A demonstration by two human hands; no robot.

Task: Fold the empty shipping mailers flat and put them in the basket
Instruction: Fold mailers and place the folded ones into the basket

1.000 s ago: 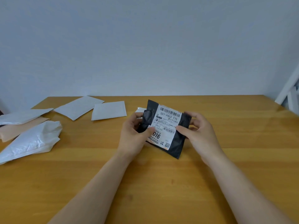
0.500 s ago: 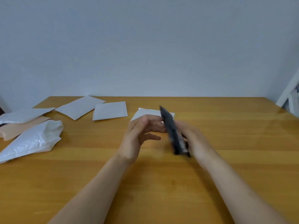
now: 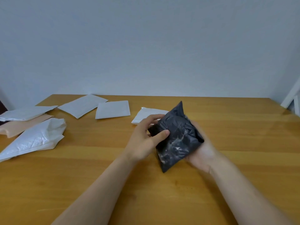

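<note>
The left hand (image 3: 142, 140) pinches the left edge of the black mailer (image 3: 177, 138), thumb on the near face, fingers curled behind. A second ago the label faced up; now the mailer is turned over and only its plain back shows. The right hand (image 3: 201, 151) cradles it from below, palm up, its fingers wrapped round the far side and mostly hidden. The mailer hangs just above the surface (image 3: 227, 168), near the middle. It looks folded small already, so I judge this turn to be a check before it goes to the basket, which is out of view.

At the far left lie a flat white mailer (image 3: 26, 112) and a matte pinkish mailer (image 3: 24, 125). Nearer is a crumpled white mailer (image 3: 34, 140), puffy and tapering. Further right lie two flat white rectangles (image 3: 82, 105) (image 3: 112, 109), then another white mailer (image 3: 146, 114) partly behind the left hand. The black one is thin wrinkled film with pale scuffs, one corner pointing up.
</note>
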